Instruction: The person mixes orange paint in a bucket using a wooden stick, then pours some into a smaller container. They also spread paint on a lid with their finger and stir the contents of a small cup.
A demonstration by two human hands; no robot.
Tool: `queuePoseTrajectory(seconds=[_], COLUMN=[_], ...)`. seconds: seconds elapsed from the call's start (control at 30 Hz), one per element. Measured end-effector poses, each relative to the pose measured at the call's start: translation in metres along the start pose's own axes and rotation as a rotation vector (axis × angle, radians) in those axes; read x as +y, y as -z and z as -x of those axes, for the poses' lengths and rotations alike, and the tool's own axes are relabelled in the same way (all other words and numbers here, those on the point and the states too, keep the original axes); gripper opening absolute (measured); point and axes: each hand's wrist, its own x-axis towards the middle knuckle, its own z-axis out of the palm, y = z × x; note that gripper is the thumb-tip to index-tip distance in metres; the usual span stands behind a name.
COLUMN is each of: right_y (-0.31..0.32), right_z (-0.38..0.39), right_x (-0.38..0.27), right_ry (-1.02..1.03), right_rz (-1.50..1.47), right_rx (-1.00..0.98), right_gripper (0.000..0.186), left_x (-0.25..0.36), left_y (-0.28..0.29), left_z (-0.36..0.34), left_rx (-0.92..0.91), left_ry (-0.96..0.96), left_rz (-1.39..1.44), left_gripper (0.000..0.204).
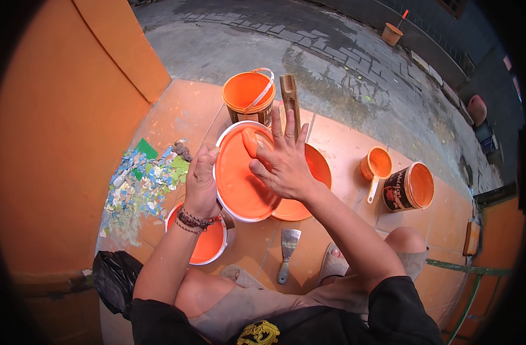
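A round, white-rimmed lid coated with orange paint is tilted up in front of me. My left hand grips its left rim, thumb uppermost. Over the lid's right part is my right hand, fingers spread; its index finger looks covered in wet orange paint. Partly hidden beneath the lid and right hand is a wide orange basin. A white-rimmed bucket of orange paint stands below my left wrist. Behind the lid is another bucket with a raised handle, its inside orange.
A brown grooved wooden or bamboo piece stands behind my right hand. An orange dipper and a dark-labelled paint can are at the right. Near my feet lies a scraper. Paint flakes cover the tiles by the orange wall.
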Motion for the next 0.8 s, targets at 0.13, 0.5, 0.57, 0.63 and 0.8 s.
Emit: queuePoseTrajectory(seconds=[0.13,0.5,0.57,0.63,0.8], right_y=[0.003,0.0,0.002,0.011,0.029], right_z=[0.0,0.004,0.007,0.015,0.042], right_x=[0.001,0.005,0.007,0.01,0.022], right_ry=[-0.001,0.079,0.091,0.086,0.016], right_rz=[-0.018,-0.064,-0.093,-0.125,-0.16], right_rx=[-0.038,-0.126,-0.17,-0.258,-0.345], right_gripper=[0.054,0.05,0.047,0.045,0.046], left_x=[-0.005,-0.008,-0.018,-0.028,-0.048], left_y=[0.006,-0.001,0.006,0.009,0.022], left_z=[-0.003,-0.013,-0.019,-0.024,-0.034], left_rx=[-0.01,0.047,0.036,0.019,0.004], left_ry=[0.021,0.194,0.116,0.031,-0.221], left_rz=[0.005,0.097,0.062,-0.002,-0.35], left_gripper=[0.026,0.031,0.034,0.036,0.038])
